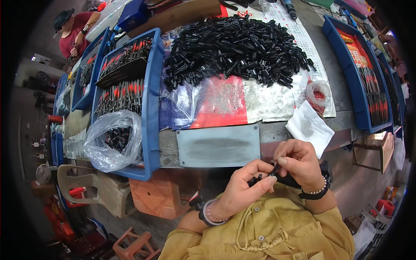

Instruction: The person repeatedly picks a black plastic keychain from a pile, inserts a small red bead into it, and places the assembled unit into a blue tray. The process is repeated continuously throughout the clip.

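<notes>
Close to my body, just off the front edge of the table, both hands meet. Small black plastic pieces [254,180] poke out of my left hand [242,187], whose fingers are curled around them. Between its thumb and the fingertips of my right hand [302,165] is a slim black piece [274,170]; the right thumb and forefinger pinch its upper end. Fingers partly hide the piece, so its exact kind is unclear. Beyond the hands, a large heap of similar glossy black pieces [236,50] covers printed sheets on the table.
A grey-blue plate [219,146] lies at the table's front edge. White paper [310,128] and a small bag of red bits [318,94] are to its right. Blue crates [151,99] of black-and-red parts flank the heap; one holds a clear bag [93,145]. Another person [77,32] stands far left.
</notes>
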